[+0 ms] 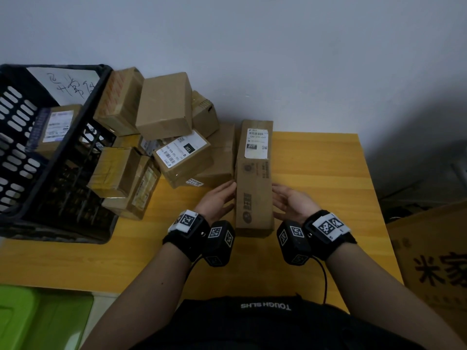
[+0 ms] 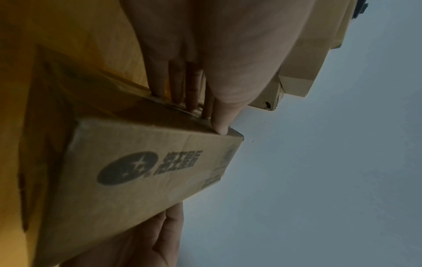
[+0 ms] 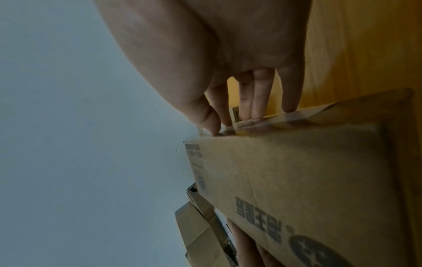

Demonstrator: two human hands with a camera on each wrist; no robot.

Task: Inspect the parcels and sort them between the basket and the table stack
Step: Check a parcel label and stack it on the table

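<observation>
Hands on the long parcel [image 1: 254, 178] now, one each side. The left hand [image 1: 217, 200] lies flat against its left face, fingers straight and close together, thumb tip on the top edge; the wrist view shows those fingertips [image 2: 178, 94] meeting the cardboard. The right hand [image 1: 290, 203] mirrors it on the right face, fingers [image 3: 258, 101] nearly straight, thumb touching the taped edge. So neither hand curls round the box; it looks more like a squeeze between two palms. The parcel itself rests on the yellow table [image 1: 328, 188], lengthways away from the person, white shipping label [image 1: 257, 142] facing up at the far end, just beside the heap of cartons [image 1: 164, 107] leaning against the wall.

The black basket [image 1: 63, 157] stands at the table's left end, one parcel already inside. Inspection seems to be the step in hand, and the label is readable from above, so a slow turn to check the other faces looks like the sensible thing. With a palm squeeze and no curled grip, even pressure from both sides matters, or the long box could slip or swing. That leaning heap next door looks touchy too; a nudge from the parcel's far end could bring cartons sliding.
</observation>
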